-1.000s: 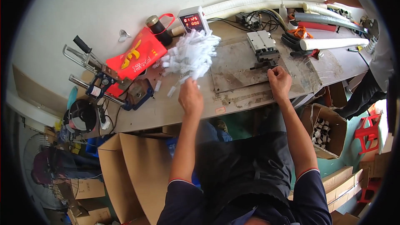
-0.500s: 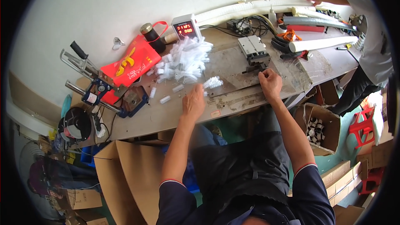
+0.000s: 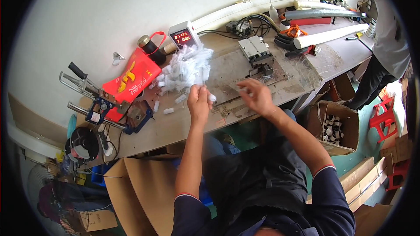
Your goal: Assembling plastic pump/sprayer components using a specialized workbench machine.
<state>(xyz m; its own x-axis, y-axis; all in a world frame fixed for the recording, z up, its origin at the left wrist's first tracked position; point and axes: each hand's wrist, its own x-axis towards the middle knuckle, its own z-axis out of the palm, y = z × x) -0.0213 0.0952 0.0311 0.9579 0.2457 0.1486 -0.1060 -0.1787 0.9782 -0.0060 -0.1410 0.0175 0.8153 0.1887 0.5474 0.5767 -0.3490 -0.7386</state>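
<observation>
My left hand (image 3: pixel 199 106) is closed, thumb against fingers, at the bench's front edge. It grips a white coil-like plastic piece (image 3: pixel 212 98), whose end shows beside the fingers; the rest is hidden. My right hand (image 3: pixel 259 98) hovers to its right, fingers apart and a little blurred, with nothing plain to see in them. Just beyond it a small grey metal fixture (image 3: pixel 256 51) with a dark clamp end stands on a worn metal plate (image 3: pixel 227 61). Past my left hand lies a heap of translucent white coiled pieces (image 3: pixel 186 69), a few strays lying nearer me.
Behind the heap stands a counter box (image 3: pixel 183 37) with a red display, next to a dark flask (image 3: pixel 151 48) and a red bag (image 3: pixel 135 74). A blue hand press (image 3: pixel 107 105) is at left. White tubes (image 3: pixel 330 36) and black gloves (image 3: pixel 286 43) lie right, near another person (image 3: pixel 380 22).
My right hand has left the fixture and moved left, its fingers opening. My left hand has drawn the coiled piece closer into its grip. The whole view has shifted slightly.
</observation>
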